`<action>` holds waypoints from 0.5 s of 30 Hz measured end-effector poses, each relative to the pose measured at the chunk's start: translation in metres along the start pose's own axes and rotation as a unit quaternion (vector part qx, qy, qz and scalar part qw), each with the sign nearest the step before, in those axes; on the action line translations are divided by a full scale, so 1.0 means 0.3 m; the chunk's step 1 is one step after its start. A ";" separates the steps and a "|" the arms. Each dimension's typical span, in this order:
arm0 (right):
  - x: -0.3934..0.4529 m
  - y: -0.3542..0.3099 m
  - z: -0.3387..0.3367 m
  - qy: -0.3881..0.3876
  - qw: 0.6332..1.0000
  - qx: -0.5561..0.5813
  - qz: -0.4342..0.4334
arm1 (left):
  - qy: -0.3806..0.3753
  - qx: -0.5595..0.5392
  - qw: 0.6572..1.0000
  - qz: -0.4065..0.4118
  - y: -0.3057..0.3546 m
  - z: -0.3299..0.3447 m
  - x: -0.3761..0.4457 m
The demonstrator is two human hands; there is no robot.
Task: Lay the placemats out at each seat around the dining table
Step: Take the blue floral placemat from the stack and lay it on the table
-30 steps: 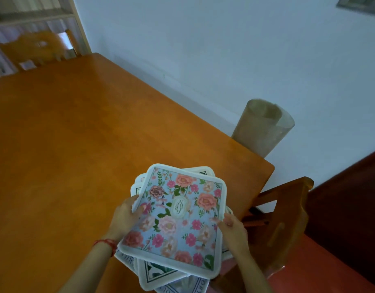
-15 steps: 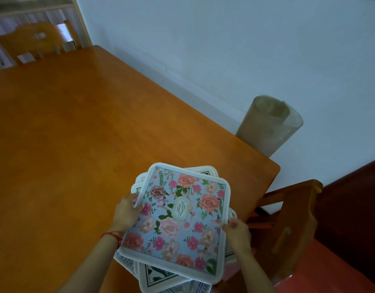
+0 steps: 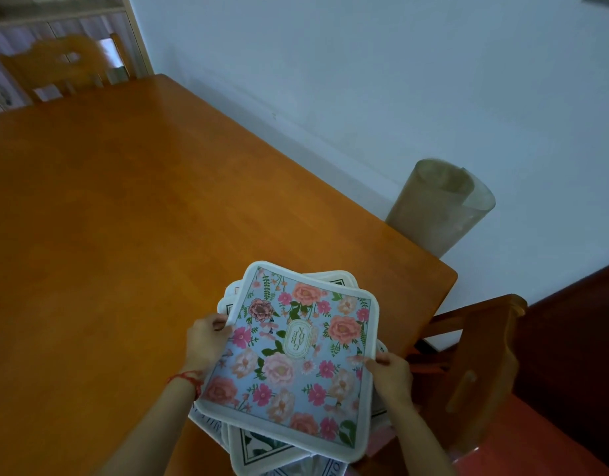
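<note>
Pale blue walls stand behind one orange-brown wooden dining table (image 3: pixel 131 214), its smooth top wide open beyond the fingers. Both hands hold a fanned stack of soft white-edged square placemats (image 3: pixel 261 441), at least three, above the near right corner. On top lies a blue floral placemat (image 3: pixel 289 355). Left hand (image 3: pixel 206 341) grasps its left edge; right hand (image 3: pixel 390 374) pinches its right edge. Two wooden chairs: one (image 3: pixel 481 365) right of the fingers, one (image 3: pixel 62 67) far across.

A pale blue painted wall (image 3: pixel 382 80) ran beside the table's right edge. A tall roll of translucent beige sheeting (image 3: pixel 437 207) stood against it. An orange-brown wooden chair (image 3: pixel 481 365) sat on red floor (image 3: pixel 523 451); another wooden chair (image 3: pixel 62 67) stood before pale shelving (image 3: pixel 55 15).
</note>
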State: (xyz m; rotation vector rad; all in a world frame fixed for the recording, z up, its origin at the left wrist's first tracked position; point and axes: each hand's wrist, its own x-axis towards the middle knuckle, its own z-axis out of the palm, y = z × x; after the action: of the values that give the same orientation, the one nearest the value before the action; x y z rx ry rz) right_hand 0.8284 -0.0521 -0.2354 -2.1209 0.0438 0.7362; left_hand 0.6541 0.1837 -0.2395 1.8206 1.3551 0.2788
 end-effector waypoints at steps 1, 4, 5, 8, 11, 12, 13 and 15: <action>-0.004 -0.004 -0.002 0.000 1.000 0.005 -0.003 | 0.002 -0.007 1.000 0.005 0.000 -0.005 -0.002; -0.025 -0.023 -0.009 0.003 0.999 0.029 -0.037 | 0.000 -0.032 0.999 0.016 0.008 -0.025 -0.016; -0.032 -0.030 -0.012 0.003 0.998 0.030 -0.051 | -0.001 -0.039 0.999 0.022 0.010 -0.034 -0.024; -0.061 -0.063 -0.029 0.011 0.995 0.032 -0.096 | 0.007 -0.065 0.997 0.041 0.019 -0.072 -0.051; -0.085 -0.103 -0.048 0.016 0.990 0.033 -0.133 | 0.017 -0.105 0.993 0.050 0.032 -0.125 -0.082; -0.094 -0.118 -0.054 0.014 0.989 0.034 -0.144 | 0.020 -0.117 0.992 0.052 0.036 -0.144 -0.094; -0.104 -0.133 -0.059 0.011 0.987 0.034 -0.157 | 0.022 -0.129 0.990 0.055 0.042 -0.161 -0.107; -0.124 -0.161 -0.068 0.002 0.983 0.034 -0.183 | 0.030 -0.149 0.986 0.062 0.051 -0.196 -0.134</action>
State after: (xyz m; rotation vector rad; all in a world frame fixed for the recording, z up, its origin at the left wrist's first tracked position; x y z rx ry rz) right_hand 0.8215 -0.0457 -0.1717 -1.9888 -0.3072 0.5039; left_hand 0.6129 0.1757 -0.1797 1.6571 1.1703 0.5750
